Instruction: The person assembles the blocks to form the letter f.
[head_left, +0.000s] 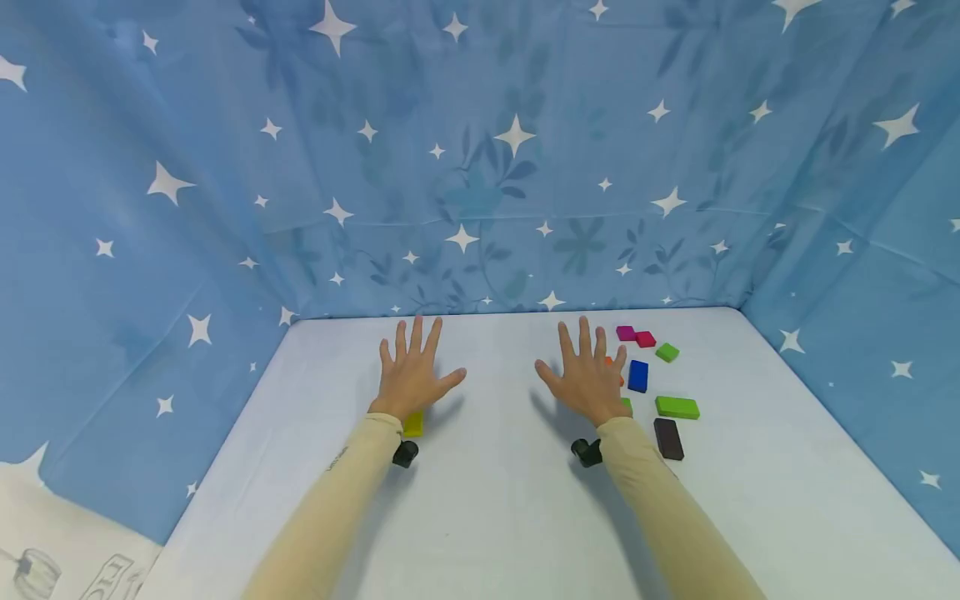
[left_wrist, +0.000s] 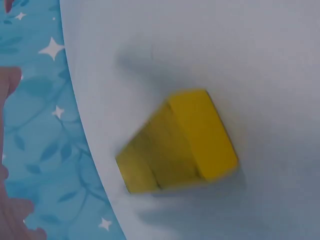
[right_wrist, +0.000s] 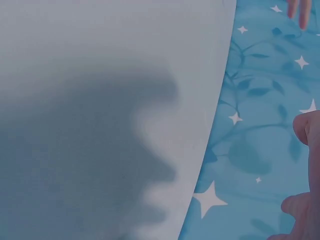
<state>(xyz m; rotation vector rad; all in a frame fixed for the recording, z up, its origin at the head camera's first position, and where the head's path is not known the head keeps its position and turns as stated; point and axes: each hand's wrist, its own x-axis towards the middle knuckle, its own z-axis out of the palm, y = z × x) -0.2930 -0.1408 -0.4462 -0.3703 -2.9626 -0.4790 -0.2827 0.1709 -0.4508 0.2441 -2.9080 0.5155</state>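
Starry blue cloth (head_left: 420,192) backs a white table (head_left: 487,517); fingers of left hand (head_left: 410,383) and right hand (head_left: 588,383) spread wide, holding nothing, likely a ready pose; yellow block (head_left: 413,424) partly hidden by the left, other blocks (head_left: 638,376) beside the right; picking one up would call for lowering and curling fingers

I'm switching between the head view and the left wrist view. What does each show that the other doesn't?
Only the head view: the blue block, the dark brown block, and the right sleeve.
Only the left wrist view: the full outline of the yellow block; from the head it is partly hidden.
Both: some of that yellow block, the left hand (cropped in the wrist view), the white table and the star-patterned cloth.
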